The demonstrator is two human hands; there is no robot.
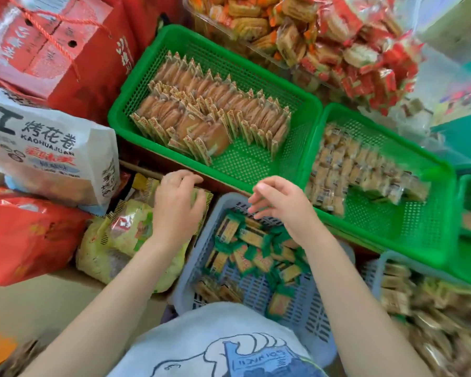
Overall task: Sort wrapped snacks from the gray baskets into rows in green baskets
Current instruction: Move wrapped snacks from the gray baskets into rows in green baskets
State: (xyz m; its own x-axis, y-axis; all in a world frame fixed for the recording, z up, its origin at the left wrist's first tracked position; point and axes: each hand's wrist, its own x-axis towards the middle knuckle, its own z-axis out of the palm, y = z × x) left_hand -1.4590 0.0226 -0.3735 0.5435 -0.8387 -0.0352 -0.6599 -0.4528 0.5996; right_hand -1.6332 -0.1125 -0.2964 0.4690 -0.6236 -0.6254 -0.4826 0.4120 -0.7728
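A gray basket [188, 270] in front of me holds loose green-wrapped snacks [253, 238]. My right hand [280, 205] hovers over its far rim with loosely curled fingers and nothing in it. My left hand [174, 205] lies to the left of the basket, its fingers curled round the top edge of a yellow-green bag [120, 240]. Behind stands a green basket [136, 85] with upright rows of orange snack packets [210, 115]. Right of it, a second green basket [419, 229] holds rows of small pale packets [359, 170].
A second gray basket [386, 258] with brownish packets sits at the lower right. Red gift boxes [52, 50] and a white printed bag [49, 153] crowd the left, over a red bag [25, 235]. Clear tubs of red-wrapped snacks [351, 50] fill the top right.
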